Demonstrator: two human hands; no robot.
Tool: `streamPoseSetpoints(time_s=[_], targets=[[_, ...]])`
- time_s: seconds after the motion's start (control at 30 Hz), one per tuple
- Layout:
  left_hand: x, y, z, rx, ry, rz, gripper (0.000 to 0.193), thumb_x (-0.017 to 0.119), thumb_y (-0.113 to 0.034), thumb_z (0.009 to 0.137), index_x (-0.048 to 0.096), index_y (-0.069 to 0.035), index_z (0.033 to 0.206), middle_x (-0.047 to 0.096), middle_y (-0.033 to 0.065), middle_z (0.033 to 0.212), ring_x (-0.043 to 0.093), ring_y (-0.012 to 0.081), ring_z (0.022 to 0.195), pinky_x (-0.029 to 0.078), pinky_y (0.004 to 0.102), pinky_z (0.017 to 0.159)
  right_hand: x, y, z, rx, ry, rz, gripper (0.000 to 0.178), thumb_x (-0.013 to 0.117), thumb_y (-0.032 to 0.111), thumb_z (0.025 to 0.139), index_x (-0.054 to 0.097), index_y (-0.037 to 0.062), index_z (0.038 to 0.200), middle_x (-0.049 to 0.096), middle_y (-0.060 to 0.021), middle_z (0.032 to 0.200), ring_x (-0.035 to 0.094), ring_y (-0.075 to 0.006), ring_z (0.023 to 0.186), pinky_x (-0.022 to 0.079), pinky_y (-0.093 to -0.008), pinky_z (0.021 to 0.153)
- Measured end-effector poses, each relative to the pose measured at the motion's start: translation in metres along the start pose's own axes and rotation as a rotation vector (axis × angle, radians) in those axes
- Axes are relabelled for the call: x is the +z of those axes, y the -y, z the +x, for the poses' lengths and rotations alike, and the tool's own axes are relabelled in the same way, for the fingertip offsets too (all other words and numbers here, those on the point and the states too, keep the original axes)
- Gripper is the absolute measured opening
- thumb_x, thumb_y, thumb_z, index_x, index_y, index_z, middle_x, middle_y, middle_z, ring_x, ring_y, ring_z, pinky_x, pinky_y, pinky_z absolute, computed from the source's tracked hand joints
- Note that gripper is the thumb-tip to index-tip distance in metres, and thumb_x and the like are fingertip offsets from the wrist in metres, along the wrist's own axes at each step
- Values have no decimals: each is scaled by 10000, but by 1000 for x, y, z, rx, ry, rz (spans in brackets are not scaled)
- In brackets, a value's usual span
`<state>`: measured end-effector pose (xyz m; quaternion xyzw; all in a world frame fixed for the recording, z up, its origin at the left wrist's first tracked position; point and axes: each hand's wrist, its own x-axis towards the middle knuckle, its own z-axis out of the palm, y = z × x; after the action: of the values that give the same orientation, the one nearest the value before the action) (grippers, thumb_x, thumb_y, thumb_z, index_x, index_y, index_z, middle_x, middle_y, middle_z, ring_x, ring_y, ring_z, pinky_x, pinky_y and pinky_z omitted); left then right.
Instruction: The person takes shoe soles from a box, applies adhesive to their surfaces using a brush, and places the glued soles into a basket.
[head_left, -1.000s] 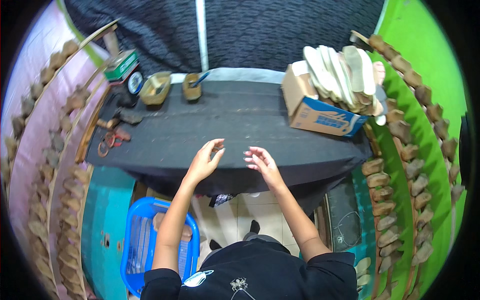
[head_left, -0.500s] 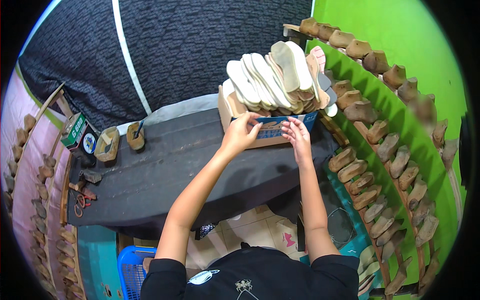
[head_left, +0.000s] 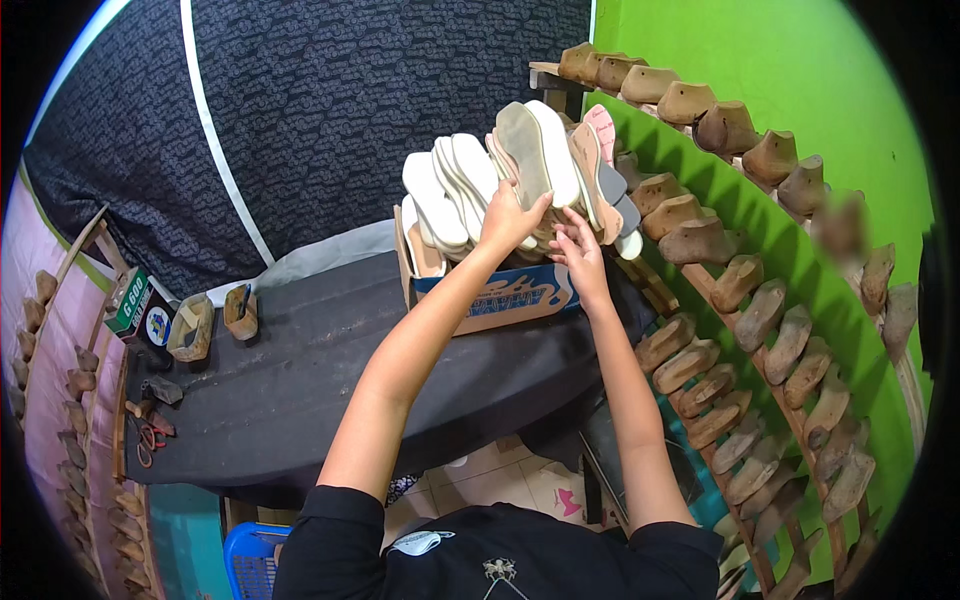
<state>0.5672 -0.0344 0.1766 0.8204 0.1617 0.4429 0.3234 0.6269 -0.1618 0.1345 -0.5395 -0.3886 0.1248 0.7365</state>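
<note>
A cardboard box (head_left: 515,302) with a blue printed front stands on the dark-covered table, packed with shoe soles. White soles (head_left: 433,198) lean to the left, and a grey-beige sole (head_left: 524,150) rises in the middle beside a white sole (head_left: 556,150). My left hand (head_left: 508,222) is closed at the lower end of the grey-beige sole, thumb and fingers on either side of it. Close by on the right, my right hand (head_left: 580,258) has its fingers apart and partly curled, the fingertips at the lower end of the white sole. Tan, pink and grey soles (head_left: 612,180) stand farther right.
Wooden shoe lasts (head_left: 727,128) line racks along the green wall at right; more lasts (head_left: 75,450) hang at left. On the table's left end are a green-and-black can (head_left: 140,305), two small containers (head_left: 190,328) (head_left: 240,312) and red-handled scissors (head_left: 150,438). A blue plastic chair (head_left: 250,555) stands below.
Both hands have risen from the front of the box to the soles. My left hand has closed on the grey-beige sole. The whole view has shifted slightly.
</note>
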Motion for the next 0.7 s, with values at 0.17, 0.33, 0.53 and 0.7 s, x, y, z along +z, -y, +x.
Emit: streamPoseSetpoints(time_s=[0.17, 0.33, 0.53, 0.7], targets=[[9, 3, 9, -31, 20, 33, 786, 610, -457, 680, 353, 148, 1110, 465, 317, 1031, 485, 374, 985, 397, 354, 835, -3, -1, 4, -43, 55, 4, 424, 490, 142, 837, 360, 88, 1237, 457, -59, 1070, 511, -84, 807, 422, -201, 674], [12, 3, 10, -43, 39, 44, 774, 625, -420, 676, 334, 144, 1118, 416, 327, 1075, 451, 386, 1016, 382, 357, 855, -3, 1, 4, -37, 67, 20, 432, 495, 141, 833, 354, 84, 1237, 443, -71, 1091, 518, -99, 819, 432, -215, 687], [9, 7, 21, -45, 63, -3, 782, 630, -377, 658, 308, 154, 1133, 455, 332, 1039, 484, 371, 992, 395, 338, 842, 3, 1, 1, -73, 63, 25, 465, 490, 155, 837, 314, 67, 1259, 401, -102, 1145, 516, -138, 876, 441, -237, 698], [-5, 7, 33, -289, 145, -154, 859, 658, -418, 610, 292, 112, 1178, 524, 204, 929, 549, 227, 820, 442, 259, 691, 4, 2, 0, -44, 68, 73, 498, 506, 151, 828, 291, 67, 1270, 398, -108, 1154, 528, -151, 883, 443, -240, 698]])
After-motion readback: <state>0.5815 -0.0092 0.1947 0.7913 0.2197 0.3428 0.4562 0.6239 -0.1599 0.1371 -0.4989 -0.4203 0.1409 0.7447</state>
